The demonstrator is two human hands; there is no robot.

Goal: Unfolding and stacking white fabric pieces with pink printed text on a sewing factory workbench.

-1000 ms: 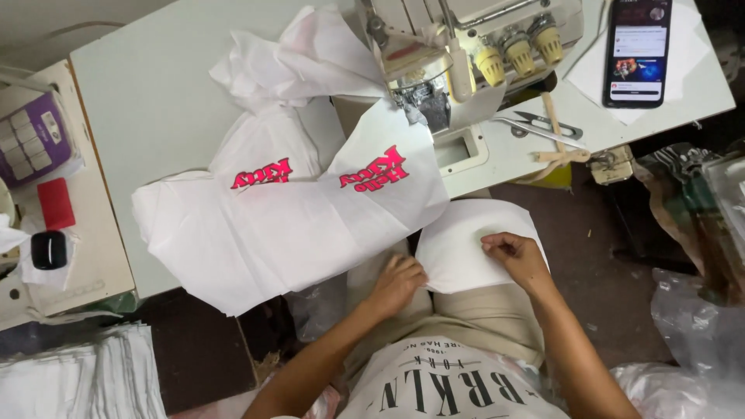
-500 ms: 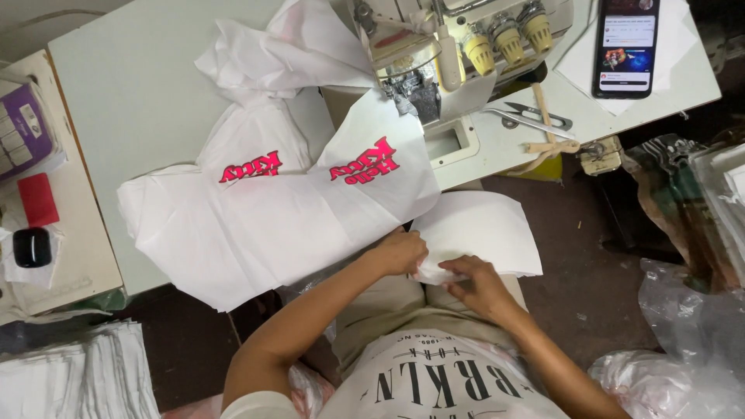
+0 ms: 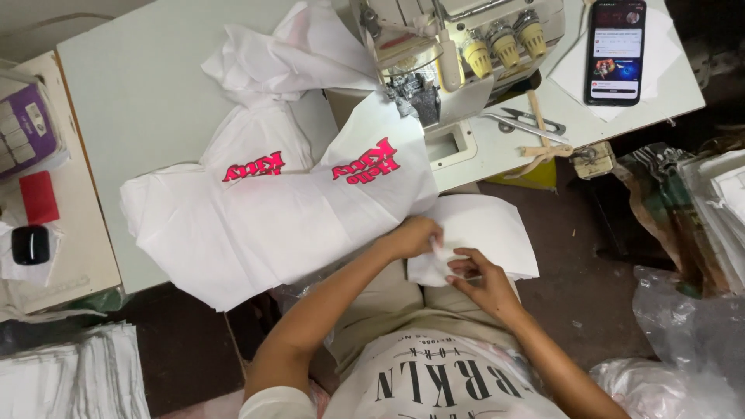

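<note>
A white fabric piece lies on my lap below the table's edge. My left hand grips its left edge, and my right hand pinches its lower edge with the fingers curled onto the cloth. Just left of my hands, white cloth pieces with red printed lettering hang over the front of the pale table. Their far end runs under the presser foot of the sewing machine.
A smartphone with a lit screen lies on paper at the table's right end. Thread snips lie by the machine. A side shelf at left holds a purple box, a red item and a black object. Stacked white fabric and plastic bags flank my seat.
My hands have drawn together on the lap piece: the right hand slid from its upper edge down to its lower left, and the left hand moved up to its left edge.
</note>
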